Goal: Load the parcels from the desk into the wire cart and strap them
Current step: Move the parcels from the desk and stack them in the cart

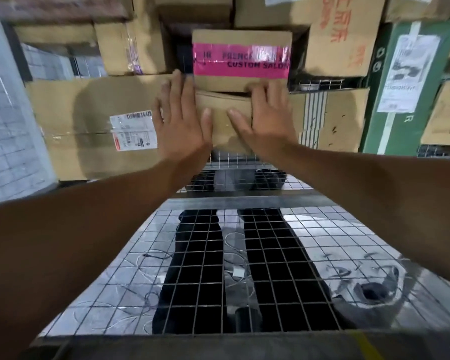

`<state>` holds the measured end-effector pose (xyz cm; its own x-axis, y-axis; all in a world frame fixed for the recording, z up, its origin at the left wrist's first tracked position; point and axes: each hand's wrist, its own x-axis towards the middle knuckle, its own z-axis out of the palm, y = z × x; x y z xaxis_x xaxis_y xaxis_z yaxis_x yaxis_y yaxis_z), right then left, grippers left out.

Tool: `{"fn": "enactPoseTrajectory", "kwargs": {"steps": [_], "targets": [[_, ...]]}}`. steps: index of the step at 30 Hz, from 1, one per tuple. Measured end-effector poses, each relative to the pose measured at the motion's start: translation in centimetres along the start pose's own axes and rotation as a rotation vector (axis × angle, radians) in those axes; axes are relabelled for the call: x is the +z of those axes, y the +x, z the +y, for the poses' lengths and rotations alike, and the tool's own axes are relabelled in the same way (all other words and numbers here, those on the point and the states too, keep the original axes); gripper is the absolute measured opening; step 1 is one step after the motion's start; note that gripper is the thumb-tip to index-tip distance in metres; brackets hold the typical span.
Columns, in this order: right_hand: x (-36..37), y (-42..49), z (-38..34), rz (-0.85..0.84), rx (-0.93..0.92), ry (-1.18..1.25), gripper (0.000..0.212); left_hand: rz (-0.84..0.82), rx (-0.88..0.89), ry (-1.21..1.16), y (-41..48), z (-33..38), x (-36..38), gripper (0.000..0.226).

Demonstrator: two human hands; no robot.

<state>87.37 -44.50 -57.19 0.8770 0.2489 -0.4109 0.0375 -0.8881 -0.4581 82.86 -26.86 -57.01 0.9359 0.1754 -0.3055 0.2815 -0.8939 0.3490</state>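
Sitting clasped between left hand (178, 120) and right hand (266, 118): small brown parcel (220, 103).

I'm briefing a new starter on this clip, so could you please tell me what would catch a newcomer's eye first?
The pink-taped carton at top centre stands out against the brown stack around it. Just beneath it, the left hand and right hand are on a small plain carton. The wire mesh panel fills the lower half, with dark trouser legs showing through it.
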Motion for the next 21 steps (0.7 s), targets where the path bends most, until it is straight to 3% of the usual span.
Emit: {"fn": "enactPoseTrajectory", "kwargs": {"steps": [3,9,16,21], "targets": [[0.3,0.3,0.3,0.041,-0.114,-0.193,0.069,-0.01,0.056,0.01,-0.4,-0.6,0.2,0.058],[0.6,-0.5,0.9,-0.029,-0.232,-0.208,0.072,-0.055,0.075,0.011,-1.6,-0.3,-0.5,0.054],[0.9,0.4,0.7,-0.139,-0.18,-0.348,0.077,-0.081,0.099,0.111,-1.4,-0.4,0.1,0.057],[-2.4,-0.4,-0.1,-0.278,-0.108,-0.327,0.081,-0.331,0.035,0.035,-1.0,1.0,-4.2,0.062]]}}
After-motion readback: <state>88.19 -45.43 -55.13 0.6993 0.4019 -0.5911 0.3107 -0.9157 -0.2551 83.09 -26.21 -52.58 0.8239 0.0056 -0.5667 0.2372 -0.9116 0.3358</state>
